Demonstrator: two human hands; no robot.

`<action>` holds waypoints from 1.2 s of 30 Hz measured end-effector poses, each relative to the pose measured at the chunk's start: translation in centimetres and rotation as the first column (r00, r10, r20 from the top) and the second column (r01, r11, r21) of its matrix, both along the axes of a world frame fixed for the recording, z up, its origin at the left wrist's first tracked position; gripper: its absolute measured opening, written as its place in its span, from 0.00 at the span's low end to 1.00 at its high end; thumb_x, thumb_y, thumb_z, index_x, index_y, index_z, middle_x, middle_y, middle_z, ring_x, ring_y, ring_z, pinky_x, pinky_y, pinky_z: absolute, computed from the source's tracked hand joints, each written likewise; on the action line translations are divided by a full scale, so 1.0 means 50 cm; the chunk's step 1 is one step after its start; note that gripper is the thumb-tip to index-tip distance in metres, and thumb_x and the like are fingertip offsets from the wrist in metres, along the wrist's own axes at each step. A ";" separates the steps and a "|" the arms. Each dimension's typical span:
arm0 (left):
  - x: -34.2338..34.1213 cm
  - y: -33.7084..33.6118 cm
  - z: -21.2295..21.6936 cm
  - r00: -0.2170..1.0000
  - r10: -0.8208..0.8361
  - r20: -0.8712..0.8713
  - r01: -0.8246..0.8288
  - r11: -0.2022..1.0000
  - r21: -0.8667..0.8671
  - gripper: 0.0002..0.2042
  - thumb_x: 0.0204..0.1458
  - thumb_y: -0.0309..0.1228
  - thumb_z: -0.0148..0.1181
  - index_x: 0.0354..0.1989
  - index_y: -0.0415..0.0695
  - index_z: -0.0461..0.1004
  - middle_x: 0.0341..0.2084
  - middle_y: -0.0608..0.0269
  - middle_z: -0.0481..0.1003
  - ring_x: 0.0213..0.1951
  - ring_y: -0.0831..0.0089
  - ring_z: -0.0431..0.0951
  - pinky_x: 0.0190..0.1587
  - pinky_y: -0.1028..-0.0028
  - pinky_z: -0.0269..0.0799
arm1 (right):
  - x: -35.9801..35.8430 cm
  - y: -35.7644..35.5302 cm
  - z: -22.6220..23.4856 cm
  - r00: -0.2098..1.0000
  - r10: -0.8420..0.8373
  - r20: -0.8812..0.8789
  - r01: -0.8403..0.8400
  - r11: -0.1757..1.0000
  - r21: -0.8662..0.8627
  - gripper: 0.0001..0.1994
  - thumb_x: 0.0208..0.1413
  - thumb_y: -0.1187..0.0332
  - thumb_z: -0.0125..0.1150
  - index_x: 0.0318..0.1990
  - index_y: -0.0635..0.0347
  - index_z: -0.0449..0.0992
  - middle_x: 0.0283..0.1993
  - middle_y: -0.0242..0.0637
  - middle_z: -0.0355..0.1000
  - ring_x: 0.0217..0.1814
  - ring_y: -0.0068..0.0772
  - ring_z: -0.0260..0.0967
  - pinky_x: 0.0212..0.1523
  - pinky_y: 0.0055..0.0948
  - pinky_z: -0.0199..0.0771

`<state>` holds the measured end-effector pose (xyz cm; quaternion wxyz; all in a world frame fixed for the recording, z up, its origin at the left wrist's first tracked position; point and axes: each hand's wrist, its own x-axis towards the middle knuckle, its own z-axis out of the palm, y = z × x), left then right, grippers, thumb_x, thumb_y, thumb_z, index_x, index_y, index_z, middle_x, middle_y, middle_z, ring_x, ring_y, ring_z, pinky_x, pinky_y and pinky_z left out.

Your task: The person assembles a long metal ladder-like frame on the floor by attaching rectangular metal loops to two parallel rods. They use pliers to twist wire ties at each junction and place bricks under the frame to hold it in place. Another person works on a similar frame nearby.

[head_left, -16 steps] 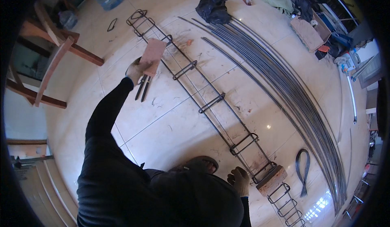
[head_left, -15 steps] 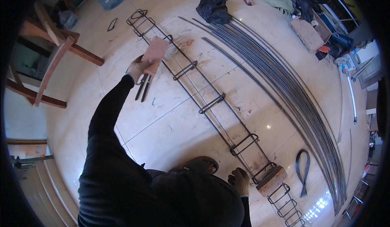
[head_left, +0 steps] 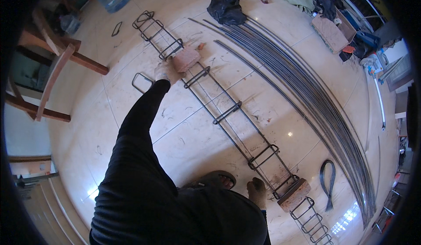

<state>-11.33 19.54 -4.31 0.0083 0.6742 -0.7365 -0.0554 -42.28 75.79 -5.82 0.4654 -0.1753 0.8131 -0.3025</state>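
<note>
My left hand [head_left: 167,72], in a light work glove, grips the near end of a reddish brick [head_left: 187,59]. That brick lies across the long steel bars of a rebar cage [head_left: 227,113], toward its far end. Near the cage's lower end is my right hand [head_left: 257,191], also gloved, with fingers curled closed; whatever it holds, if anything, is hidden. A second brick [head_left: 294,195] sits across the cage just right of it. A loose bent-wire stirrup [head_left: 135,83] lies on the floor beside my left forearm, which partly covers it.
A bundle of long steel rods [head_left: 298,87] curves along the right, its far end under a black plastic bag [head_left: 226,9]. A loop of tie wire [head_left: 326,183] lies nearby. Wooden chair legs [head_left: 57,80] stand left, and a box of clutter [head_left: 335,32] at far right.
My left hand has brought the brick right and down onto the cage. A stirrup has come into view, while two dark bars are out of sight. My right hand has curled tighter.
</note>
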 end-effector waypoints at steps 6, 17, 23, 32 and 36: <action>0.091 0.039 -0.037 0.971 -0.060 -0.230 -0.053 0.889 -0.455 0.48 0.46 0.58 0.74 0.69 0.36 0.66 0.63 0.40 0.73 0.61 0.44 0.77 0.62 0.54 0.74 | 0.022 0.004 0.014 0.996 0.086 -0.013 -0.085 0.996 0.017 0.23 0.63 0.61 0.66 0.59 0.68 0.76 0.55 0.51 0.80 0.57 0.45 0.78 0.58 0.40 0.77; 0.213 0.246 -0.054 0.902 0.388 0.189 -0.377 0.922 -0.092 0.29 0.58 0.59 0.61 0.54 0.45 0.79 0.51 0.47 0.79 0.55 0.49 0.81 0.56 0.52 0.78 | 0.012 0.004 0.015 0.990 0.143 -0.008 -0.144 0.988 -0.050 0.21 0.64 0.63 0.65 0.59 0.68 0.75 0.56 0.51 0.79 0.58 0.48 0.77 0.58 0.42 0.76; 0.292 0.355 -0.040 0.846 0.513 0.148 -0.512 0.858 -0.049 0.28 0.58 0.59 0.61 0.52 0.45 0.79 0.51 0.45 0.78 0.55 0.47 0.81 0.56 0.51 0.77 | -0.025 0.087 -0.064 0.977 0.156 -0.143 -0.169 0.982 -0.086 0.22 0.63 0.67 0.64 0.61 0.69 0.74 0.54 0.48 0.79 0.54 0.39 0.78 0.55 0.36 0.78; 0.352 0.393 -0.071 0.858 0.513 0.017 -0.507 0.851 -0.136 0.30 0.53 0.54 0.69 0.57 0.44 0.76 0.54 0.45 0.76 0.56 0.45 0.77 0.58 0.48 0.73 | -0.036 0.105 0.061 0.914 0.348 -0.210 -0.330 0.937 0.116 0.22 0.61 0.64 0.67 0.59 0.65 0.76 0.52 0.49 0.80 0.53 0.47 0.80 0.56 0.43 0.79; 0.230 0.407 -0.107 0.905 0.423 0.047 -0.353 0.808 -0.471 0.40 0.52 0.47 0.71 0.70 0.40 0.65 0.63 0.45 0.70 0.62 0.45 0.72 0.64 0.48 0.67 | -0.055 0.187 0.098 0.914 0.328 -0.237 -0.304 0.943 0.134 0.22 0.59 0.63 0.70 0.59 0.63 0.77 0.49 0.46 0.81 0.46 0.42 0.81 0.48 0.40 0.82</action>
